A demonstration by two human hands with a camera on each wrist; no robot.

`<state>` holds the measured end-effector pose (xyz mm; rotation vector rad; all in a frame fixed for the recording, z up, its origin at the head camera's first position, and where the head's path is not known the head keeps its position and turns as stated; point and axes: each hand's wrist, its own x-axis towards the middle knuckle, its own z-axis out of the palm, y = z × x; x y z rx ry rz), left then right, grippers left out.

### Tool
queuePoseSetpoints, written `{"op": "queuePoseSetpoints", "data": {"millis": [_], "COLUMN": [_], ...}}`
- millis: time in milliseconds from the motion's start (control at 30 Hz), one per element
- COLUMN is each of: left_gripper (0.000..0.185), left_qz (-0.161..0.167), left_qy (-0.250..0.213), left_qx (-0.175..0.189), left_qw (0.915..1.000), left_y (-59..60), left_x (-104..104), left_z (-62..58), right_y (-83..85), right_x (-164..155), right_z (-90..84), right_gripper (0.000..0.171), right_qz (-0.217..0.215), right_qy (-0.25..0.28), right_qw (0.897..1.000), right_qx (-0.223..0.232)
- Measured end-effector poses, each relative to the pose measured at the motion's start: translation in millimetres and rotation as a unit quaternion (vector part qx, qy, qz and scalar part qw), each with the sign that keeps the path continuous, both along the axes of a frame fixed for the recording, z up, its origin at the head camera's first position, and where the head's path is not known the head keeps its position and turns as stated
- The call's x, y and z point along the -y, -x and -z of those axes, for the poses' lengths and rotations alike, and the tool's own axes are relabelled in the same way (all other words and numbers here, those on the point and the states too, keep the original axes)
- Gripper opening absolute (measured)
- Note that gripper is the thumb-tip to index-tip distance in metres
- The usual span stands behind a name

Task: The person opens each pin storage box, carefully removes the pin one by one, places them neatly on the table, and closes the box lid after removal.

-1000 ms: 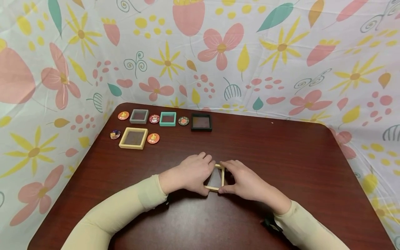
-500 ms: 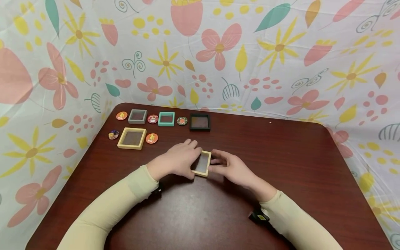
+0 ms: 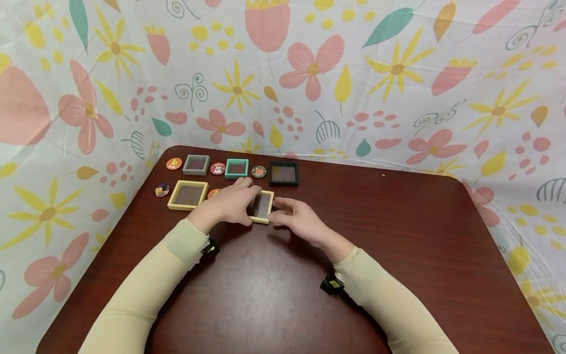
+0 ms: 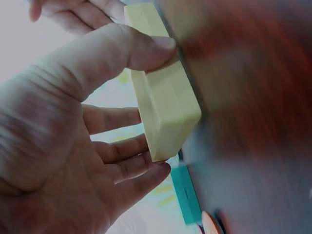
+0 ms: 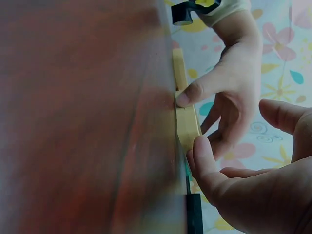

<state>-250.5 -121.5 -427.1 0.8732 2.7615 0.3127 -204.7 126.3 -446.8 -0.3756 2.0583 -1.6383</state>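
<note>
A pale yellow square frame with a clear pane is held by my left hand just off the table's middle. In the left wrist view, my left thumb presses one side of this frame while the fingers lie against another side. My right hand is at the frame's right side, fingers loosely extended. In the right wrist view its foremost fingertip overlaps the frame's end; I cannot tell how firmly it touches.
Behind the hands sit a grey frame, a teal frame, a black frame and a larger yellow frame. Round badges lie among them, including an orange badge, a red badge and a dark badge. A patterned cloth hangs behind.
Both hands and the yellow frame have moved left and toward the back row. The right hand has loosened from the frame's right edge. My left hand now partly covers an orange badge.
</note>
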Motion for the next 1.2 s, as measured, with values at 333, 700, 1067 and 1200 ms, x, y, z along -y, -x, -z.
{"op": "queuePoseSetpoints", "data": {"millis": [333,700,1067,1200], "left_gripper": [0.093,0.094,0.113,0.111], "left_qz": [-0.040,-0.051,-0.050,-0.122], "left_qy": [-0.008,-0.020,-0.080,-0.132], "left_qx": [0.045,0.069,0.056,-0.043], "left_qw": [0.9982,0.9961,0.9939,0.9829], "left_y": [16.4,17.7,15.7,14.5], "left_x": [24,34,46,52], "left_z": [4.3,1.5,-11.8,-23.9], "right_y": [17.9,18.0,19.6,18.8], "right_x": [28,38,14,-11], "right_z": [4.2,8.2,2.3,-3.1], "right_gripper": [0.086,0.085,0.087,0.086], "right_qz": [0.009,-0.009,0.002,0.024], "right_qy": [0.029,0.034,-0.012,-0.070], "right_qw": [0.999,0.999,1.000,0.996], "right_qx": [0.034,0.036,-0.003,-0.058]}}
